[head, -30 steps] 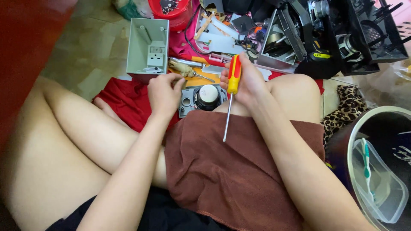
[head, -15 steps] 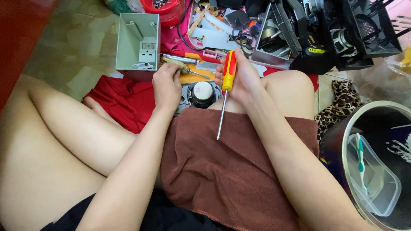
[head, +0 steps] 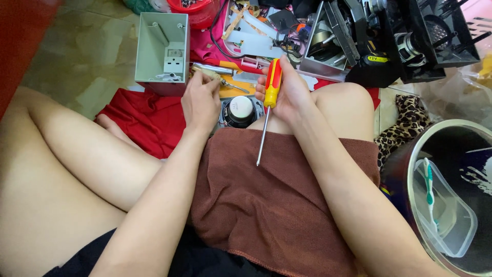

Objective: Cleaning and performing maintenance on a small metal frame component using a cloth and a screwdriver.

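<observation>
**Loose screwdriver tip over a bare lap**

A person sits cross-legged on the floor, a round black speaker (head: 240,111) just beyond the brown towel (head: 266,205) on their lap. The right hand (head: 287,92), beside the speaker, has its grip wrapped around a red-and-yellow screwdriver (head: 267,102), tip pointing back over the towel. The left hand (head: 201,100), on the speaker's other side, pinches something small. A slip could likely jab the thigh.

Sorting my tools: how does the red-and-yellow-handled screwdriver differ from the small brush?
The red-and-yellow-handled screwdriver sits in the right hand, shaft pointing down over the brown towel; the small brush is touched by the left hand and lies nearly flat. The screwdriver looks longer. Both are slim hand tools.
</observation>
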